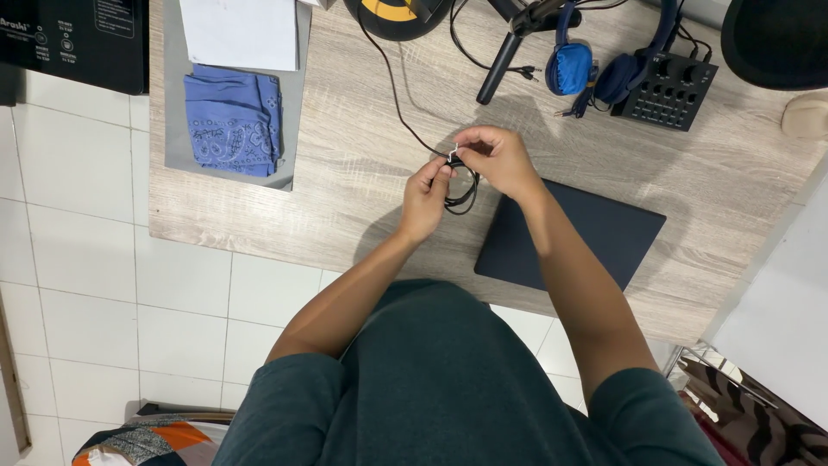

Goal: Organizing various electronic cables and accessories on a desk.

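Over a light wooden desk (345,147), my left hand (426,197) pinches a small coil of black cable (463,192). My right hand (498,160) is closed on a thin white tie (453,154) at the top of the coil. The two hands touch at the bundle. A black cable (398,99) runs from the coil up the desk to a round black and yellow device (395,14).
A dark flat pad (595,233) lies right of my hands. Blue headphones (595,69) and a black knobbed audio box (666,91) sit at the back right, beside a black stand (509,52). A folded blue cloth (233,121) lies on a grey sheet at left.
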